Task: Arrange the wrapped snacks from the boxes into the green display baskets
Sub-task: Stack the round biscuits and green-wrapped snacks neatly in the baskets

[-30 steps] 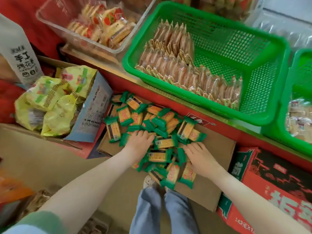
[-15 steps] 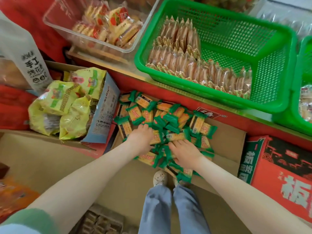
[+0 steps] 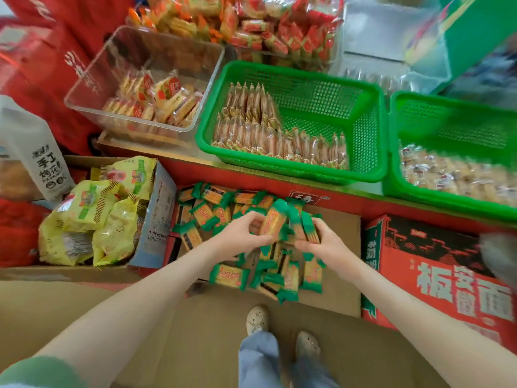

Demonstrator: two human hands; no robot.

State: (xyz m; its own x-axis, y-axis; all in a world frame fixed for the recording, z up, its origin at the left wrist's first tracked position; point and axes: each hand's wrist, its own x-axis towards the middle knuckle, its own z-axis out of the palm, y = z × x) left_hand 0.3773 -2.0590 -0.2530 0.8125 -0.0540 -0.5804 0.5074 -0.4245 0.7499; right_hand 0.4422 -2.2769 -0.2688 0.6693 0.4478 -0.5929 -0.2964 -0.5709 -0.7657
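A pile of green-and-orange wrapped snacks [image 3: 226, 277] lies on a flat cardboard box [image 3: 340, 289] below the shelf. My left hand [image 3: 237, 233] and my right hand [image 3: 319, 242] together grip a lifted bunch of these snacks [image 3: 282, 219] between them, just above the pile. Ahead on the shelf stands a green basket [image 3: 372, 130]; rows of brown wrapped snacks [image 3: 268, 141] fill its left and front parts, and its right rear is bare. A second green basket [image 3: 397, 175] at the right holds pale wrapped snacks.
A clear plastic bin [image 3: 84, 93] of red-and-yellow snacks sits left of the first basket. An open box of yellow-green bags [image 3: 92, 219] stands at the left. A red printed carton [image 3: 436, 275] lies at the right. My shoes [image 3: 257, 320] stand on brown cardboard.
Both hands closed in on the pile and lifted a bunch of green-wrapped snacks off it. The view tilted upward, bringing more of the shelf into sight.
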